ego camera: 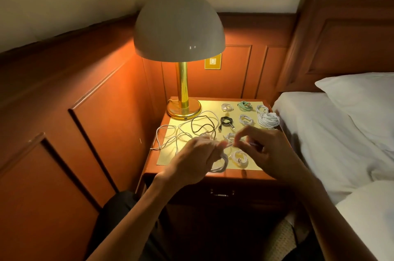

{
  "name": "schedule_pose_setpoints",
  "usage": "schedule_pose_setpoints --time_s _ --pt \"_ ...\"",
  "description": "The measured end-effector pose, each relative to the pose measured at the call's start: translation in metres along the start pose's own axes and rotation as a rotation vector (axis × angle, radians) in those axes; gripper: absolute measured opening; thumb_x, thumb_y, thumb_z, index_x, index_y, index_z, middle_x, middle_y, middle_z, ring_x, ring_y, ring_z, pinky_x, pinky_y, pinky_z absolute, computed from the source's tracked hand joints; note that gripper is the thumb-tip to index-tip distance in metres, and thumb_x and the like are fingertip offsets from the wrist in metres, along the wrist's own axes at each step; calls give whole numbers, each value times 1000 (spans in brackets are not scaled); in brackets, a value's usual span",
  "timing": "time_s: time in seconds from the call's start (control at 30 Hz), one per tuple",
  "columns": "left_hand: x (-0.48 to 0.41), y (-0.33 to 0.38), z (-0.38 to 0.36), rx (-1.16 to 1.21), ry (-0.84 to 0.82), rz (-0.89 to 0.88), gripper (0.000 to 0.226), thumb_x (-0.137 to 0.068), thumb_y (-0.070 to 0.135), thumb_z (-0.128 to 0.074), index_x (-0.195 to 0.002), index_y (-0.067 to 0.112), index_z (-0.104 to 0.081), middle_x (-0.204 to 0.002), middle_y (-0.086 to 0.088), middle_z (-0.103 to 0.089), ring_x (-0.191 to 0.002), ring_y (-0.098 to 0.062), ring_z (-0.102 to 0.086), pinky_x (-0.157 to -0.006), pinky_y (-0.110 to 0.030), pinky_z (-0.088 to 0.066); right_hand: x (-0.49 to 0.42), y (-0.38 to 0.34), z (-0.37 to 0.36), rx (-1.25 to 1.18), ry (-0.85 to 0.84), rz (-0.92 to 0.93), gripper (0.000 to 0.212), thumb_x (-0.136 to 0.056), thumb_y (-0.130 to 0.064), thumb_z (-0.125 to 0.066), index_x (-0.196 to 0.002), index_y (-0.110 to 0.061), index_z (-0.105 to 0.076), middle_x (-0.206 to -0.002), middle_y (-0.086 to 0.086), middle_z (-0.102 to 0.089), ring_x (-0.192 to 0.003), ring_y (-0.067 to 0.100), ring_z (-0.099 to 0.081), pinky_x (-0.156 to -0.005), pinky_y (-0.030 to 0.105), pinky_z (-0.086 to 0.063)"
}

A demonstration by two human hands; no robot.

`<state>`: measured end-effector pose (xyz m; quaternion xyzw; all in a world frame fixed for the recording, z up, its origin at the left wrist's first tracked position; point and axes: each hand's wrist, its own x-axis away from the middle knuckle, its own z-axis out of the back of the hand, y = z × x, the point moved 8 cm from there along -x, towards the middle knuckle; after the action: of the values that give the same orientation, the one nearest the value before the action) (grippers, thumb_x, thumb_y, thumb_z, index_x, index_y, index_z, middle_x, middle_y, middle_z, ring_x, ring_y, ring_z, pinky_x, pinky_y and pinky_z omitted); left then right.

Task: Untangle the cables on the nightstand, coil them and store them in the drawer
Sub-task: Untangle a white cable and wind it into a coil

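While the left hand (191, 160) grips a half-wound white coil (220, 165) and the right hand (270, 152) pinches its tail above the bench (245, 173), coiling seems midway; next likely comes wrapping the tail, with loose cables (200, 126) and the shut drawer (221, 193) waiting.

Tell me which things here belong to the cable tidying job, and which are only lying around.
For the job: loose tangled cables, coiled cables, half-coiled white cable held by left hand and right hand, nightstand, drawer.
Lying about: lamp, wall switch, pillow, bed.
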<state>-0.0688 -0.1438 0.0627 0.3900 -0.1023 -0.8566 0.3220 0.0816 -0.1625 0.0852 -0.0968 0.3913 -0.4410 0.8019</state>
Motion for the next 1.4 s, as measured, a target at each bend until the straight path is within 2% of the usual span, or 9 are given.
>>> schedule_pose_setpoints --time_s 0.2,0.37,0.43,0.57,0.7,0.83,1.07,1.23,1.4 --pt "-15 19 20 78 232 107 59 -107 43 -28 -77 10 -67 -62 3 -61 -52 -7 -57 -51 -18 -44 -3 8 -7 -336 256 -179 3 -91 -40 -68 -93 -42 -67 -91 -15 -71 -66 33 -62 -56 47 -48" --pt "-28 7 19 45 301 266 56 -105 39 -28 -79 7 -66 -64 4 -63 -54 -8 -61 -52 -19 -47 8 18 -36 -640 334 -424 21 -98 -37 -55 -91 -33 -75 -81 -10 -67 -69 7 -56 -62 24 -42" --pt "-31 6 20 20 288 244 55 -105 38 -29 -78 7 -66 -62 8 -59 -50 -4 -58 -49 -17 -45 14 23 -41 -728 302 -525 24 -90 -48 -59 -91 -32 -76 -95 -8 -68 -83 2 -59 -74 28 -42" --pt "-32 7 10 -49 214 187 52 -106 37 -31 -77 10 -66 -61 14 -51 -47 7 -51 -48 -8 -43 12 24 -33 -488 212 -550 20 -79 -43 -81 -94 -31 -74 -107 -19 -66 -105 2 -61 -87 34 -50" --pt "-31 3 3 -160 201 151 54 -106 41 -32 -77 12 -68 -60 14 -52 -46 8 -50 -48 -7 -45 7 30 -38 -558 160 -672 2 -86 -23 -75 -87 -23 -75 -93 -2 -75 -95 16 -69 -78 32 -53" --pt "-27 -7 3 -199 200 115 56 -107 41 -30 -74 13 -66 -58 5 -61 -47 -2 -59 -47 -24 -53 1 28 -40 -494 96 -686 11 -87 -17 -71 -78 -14 -76 -81 2 -75 -87 15 -69 -69 25 -46" --pt "-19 -11 1 -55 198 134 49 -107 32 -35 -76 10 -66 -64 4 -63 -50 -2 -59 -50 -15 -49 -1 29 -58 -677 -105 -749 13 -73 -23 -67 -64 -14 -70 -73 7 -66 -86 22 -61 -92 45 -50" --pt "-17 -24 -12 168 89 325 53 -105 40 -34 -70 8 -58 -60 4 -53 -51 -12 -46 -49 -25 -35 -2 28 -44 -538 -22 -588 10 -81 -14 -78 -74 -19 -73 -74 1 -73 -71 12 -65 -64 24 -51" --pt "-21 -32 -22 363 -8 435 52 -106 36 -39 -62 12 -52 -56 4 -52 -49 -7 -43 -50 -20 -35 -8 16 -22 -79 86 -324 21 -66 -42 -89 -73 -30 -74 -81 -11 -68 -75 4 -62 -67 27 -52"
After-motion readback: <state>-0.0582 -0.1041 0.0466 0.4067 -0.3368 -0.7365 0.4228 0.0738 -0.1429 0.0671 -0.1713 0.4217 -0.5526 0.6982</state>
